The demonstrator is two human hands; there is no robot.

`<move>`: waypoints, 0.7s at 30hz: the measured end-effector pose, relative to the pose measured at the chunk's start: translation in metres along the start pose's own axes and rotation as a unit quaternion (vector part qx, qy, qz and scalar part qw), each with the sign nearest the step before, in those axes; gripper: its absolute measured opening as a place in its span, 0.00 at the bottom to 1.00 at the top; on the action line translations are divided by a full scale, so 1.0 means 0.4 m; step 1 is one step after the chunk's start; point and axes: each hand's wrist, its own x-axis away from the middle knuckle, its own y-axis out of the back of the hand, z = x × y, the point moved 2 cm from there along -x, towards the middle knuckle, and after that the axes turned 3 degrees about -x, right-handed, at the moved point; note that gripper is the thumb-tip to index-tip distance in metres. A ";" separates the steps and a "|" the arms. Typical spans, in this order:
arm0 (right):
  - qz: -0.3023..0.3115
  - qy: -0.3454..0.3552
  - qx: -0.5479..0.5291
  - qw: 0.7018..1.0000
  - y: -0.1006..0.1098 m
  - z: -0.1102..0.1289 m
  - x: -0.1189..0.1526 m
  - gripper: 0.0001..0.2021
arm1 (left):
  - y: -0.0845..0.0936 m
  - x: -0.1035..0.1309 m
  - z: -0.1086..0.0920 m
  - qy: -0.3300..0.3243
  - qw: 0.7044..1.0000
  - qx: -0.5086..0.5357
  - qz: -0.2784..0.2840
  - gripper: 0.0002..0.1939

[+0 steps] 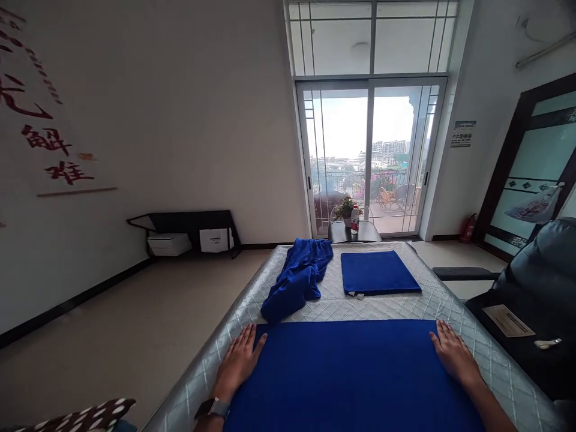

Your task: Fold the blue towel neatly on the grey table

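Observation:
A blue cloth [351, 372] lies spread flat on the quilted mattress [330, 309] in front of me. My left hand [242, 355] rests flat on its far left corner, fingers stretched out, with a watch on the wrist. At the far right corner my right hand [454, 351] also lies flat, fingers extended. Beyond the cloth on the left sits a crumpled blue cloth [299, 276], its near end close to the spread one's far edge. To its right is a neatly folded blue cloth [378, 272] with small white tags along its near edge.
Past the mattress stands a small table [369, 233] with a potted plant [345, 207] and a water bottle [355, 220]. A dark armchair [535, 288] flanks the right side. A black rack [193, 223] with white boxes is by the left wall. Sliding glass doors [371, 156] are behind.

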 end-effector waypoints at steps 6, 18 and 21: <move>0.019 0.000 0.021 1.000 -0.006 -0.010 -0.006 0.38 | -0.063 -0.013 0.041 0.013 1.000 0.009 -0.014 0.35; -0.028 0.041 0.064 0.997 0.096 0.101 0.049 0.32 | 0.050 0.016 -0.033 -0.003 0.999 0.024 -0.046 0.35; -0.007 0.105 0.053 0.993 0.140 0.228 0.110 0.32 | 0.111 0.039 -0.162 -0.025 0.998 0.045 -0.025 0.37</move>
